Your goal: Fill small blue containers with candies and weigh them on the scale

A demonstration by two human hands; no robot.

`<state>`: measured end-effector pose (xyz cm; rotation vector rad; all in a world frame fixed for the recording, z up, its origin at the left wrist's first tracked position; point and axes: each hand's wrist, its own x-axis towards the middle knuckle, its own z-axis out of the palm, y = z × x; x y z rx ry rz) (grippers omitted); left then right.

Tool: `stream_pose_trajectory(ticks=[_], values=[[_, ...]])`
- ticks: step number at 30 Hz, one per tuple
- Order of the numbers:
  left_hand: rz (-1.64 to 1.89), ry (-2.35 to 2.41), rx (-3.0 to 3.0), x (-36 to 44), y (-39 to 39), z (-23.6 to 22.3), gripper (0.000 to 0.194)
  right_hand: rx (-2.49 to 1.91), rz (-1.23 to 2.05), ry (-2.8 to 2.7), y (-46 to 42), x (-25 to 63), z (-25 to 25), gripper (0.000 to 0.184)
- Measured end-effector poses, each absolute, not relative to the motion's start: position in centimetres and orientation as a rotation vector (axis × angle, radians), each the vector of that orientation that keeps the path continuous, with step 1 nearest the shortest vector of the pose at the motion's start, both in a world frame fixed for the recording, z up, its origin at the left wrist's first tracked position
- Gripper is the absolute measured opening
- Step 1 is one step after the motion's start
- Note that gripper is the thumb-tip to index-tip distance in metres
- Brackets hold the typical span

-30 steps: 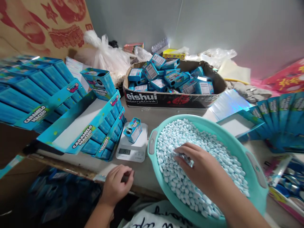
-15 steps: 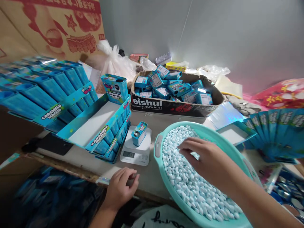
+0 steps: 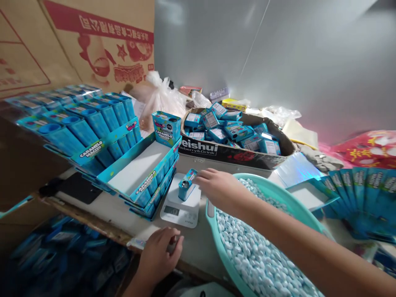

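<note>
A small blue candy tin [image 3: 185, 189] stands on a white digital scale [image 3: 182, 216], the round hole in its top facing up. My right hand [image 3: 218, 186] is at the tin's upper right edge, fingertips drawn together; what they hold, if anything, is hidden. Its forearm crosses over a turquoise basin [image 3: 213, 225] of pale blue-white candies [image 3: 244, 247]. My left hand [image 3: 161, 251] rests by the table's front edge, below the scale, its fingers curled in a loose fist with nothing visible in them.
Left of the scale are stacked blue display trays [image 3: 145, 189], one tin [image 3: 167, 128] standing in the top one, and rows of blue tins [image 3: 93, 119]. Behind is a black carton [image 3: 198, 146] of tins. More trays [image 3: 328, 198] lie right. A box of tins [image 3: 68, 243] sits below left.
My right hand has moved left from the candies in the basin to the tin on the scale. My left hand keeps about the same pose. The view has shifted slightly.
</note>
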<state>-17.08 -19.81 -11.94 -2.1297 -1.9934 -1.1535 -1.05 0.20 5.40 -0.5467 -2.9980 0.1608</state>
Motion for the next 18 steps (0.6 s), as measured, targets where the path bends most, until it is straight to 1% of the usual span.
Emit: stream_pose_trajectory(ticks=[2, 4, 6, 9, 11, 14, 18], values=[[-1.15, -1.993, -2.14, -17.1, -19.8, -11.8, 0.004, -0.738, 0.148, -3.025, -0.4, 2.3, 6.1, 0.02], [-1.163, -1.992, -2.16, -17.1, -19.8, -11.5, 0.002, -0.955, 0.22, -2.986, -1.2, 6.2, 5.9, 0.026], [-1.185, -1.979, -2.184, -17.1, -19.8, -11.3, 0.003, -1.076, 0.295, -2.922, -2.2, 10.0, 4.7, 0.032], [-1.203, -1.91, -2.212, -17.0, -19.7, -11.1, 0.009, -1.19, 0.534, -2.927, -3.6, 14.6, 2.0, 0.036], [-1.197, -1.886, -2.21, -17.0, -19.6, -11.1, 0.012, -1.278, 0.619, -2.883, -4.4, 16.8, 0.6, 0.035], [-1.17, -1.959, -2.192, -16.9, -19.6, -11.2, 0.015, -1.366, 0.658, -2.783, -5.0, 18.8, -0.8, 0.029], [-1.12, -2.001, -2.177, -16.9, -19.3, -11.1, 0.016, -1.367, 0.682, -2.656, -5.6, 20.0, -2.0, 0.026]])
